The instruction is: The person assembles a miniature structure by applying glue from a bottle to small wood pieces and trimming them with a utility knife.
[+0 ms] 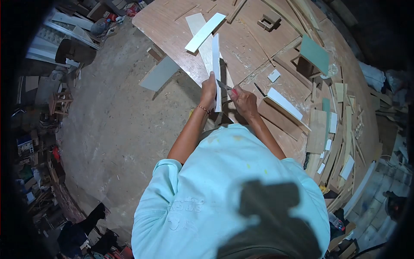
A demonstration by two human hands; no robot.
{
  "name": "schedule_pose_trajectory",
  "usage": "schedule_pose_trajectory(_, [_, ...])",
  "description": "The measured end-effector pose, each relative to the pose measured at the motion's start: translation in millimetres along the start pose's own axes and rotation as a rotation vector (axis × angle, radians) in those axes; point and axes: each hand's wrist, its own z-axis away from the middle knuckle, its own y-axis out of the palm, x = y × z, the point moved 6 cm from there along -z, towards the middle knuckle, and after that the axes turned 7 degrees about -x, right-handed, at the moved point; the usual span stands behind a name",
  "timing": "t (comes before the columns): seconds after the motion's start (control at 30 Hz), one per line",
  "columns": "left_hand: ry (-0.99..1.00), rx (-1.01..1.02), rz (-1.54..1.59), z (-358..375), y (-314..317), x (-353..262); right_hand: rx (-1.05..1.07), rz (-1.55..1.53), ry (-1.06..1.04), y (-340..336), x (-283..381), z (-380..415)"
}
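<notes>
My left hand (208, 91) is closed round a narrow white-faced wooden strip (216, 56), held on edge near the front of the workbench. In my right hand (245, 103) is a knife (224, 85) with a grey blade and a bit of red at the handle. Its blade meets the side of the strip, close to my left fingers. Beyond the strip, a short white board (205, 33) lies across a longer pale board (196, 24) on the bench.
On the workbench (246, 47) are a white-topped wooden piece (284, 103), a dark pointed tool (259, 89), a small white block (274, 76) and a green-topped piece (315, 54). Several wood offcuts (340, 129) pile up at right. Concrete floor (116, 125) lies left.
</notes>
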Motion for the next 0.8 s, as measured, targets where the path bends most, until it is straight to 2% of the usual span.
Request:
schedule_pose_trajectory(0.2, [-0.027,-0.064,-0.005,-5.3,0.0,6.9,-0.003,-0.005,-0.004,4.7,-3.4,3.2])
schedule_pose_trajectory(0.3, [-0.064,-0.044,-0.081,-4.6,1.8,11.9,-0.006,0.013,-0.003,6.5,-4.2,1.8])
schedule_pose_trajectory(0.37, [-0.021,-0.04,-0.086,11.4,-0.3,-5.4,-0.003,0.024,-0.009,6.9,-3.8,0.1])
schedule_pose_trajectory(0.5, [-0.025,-0.005,-0.042,7.9,0.2,-2.8,-0.032,0.046,-0.045,6.9,1.1,-4.4])
schedule_pose_trajectory(0.6, [-0.005,0.029,-0.119,7.7,-1.2,-3.0,-0.049,0.058,-0.059,9.7,1.8,-5.5])
schedule_pose_trajectory(0.67, [-0.089,0.034,0.056,10.3,0.6,1.6,-0.061,0.058,-0.068,12.3,0.8,-8.8])
schedule_pose_trajectory(0.7, [-0.089,0.033,0.057,-1.7,3.7,25.9,-0.075,0.124,0.025,13.2,-7.2,-14.4])
schedule_pose_trajectory(0.73, [0.066,-0.023,-0.137,-24.7,6.5,62.6,-0.09,0.191,0.117,12.8,-15.2,-20.1])
schedule_pose_trajectory(0.77, [0.222,-0.08,-0.333,-35.6,10.1,78.7,-0.127,0.124,0.025,0.8,-13.3,-28.0])
schedule_pose_trajectory(0.8, [0.24,-0.046,-0.378,11.3,13.3,21.2,-0.134,0.104,0.059,-4.5,-10.7,-28.1])
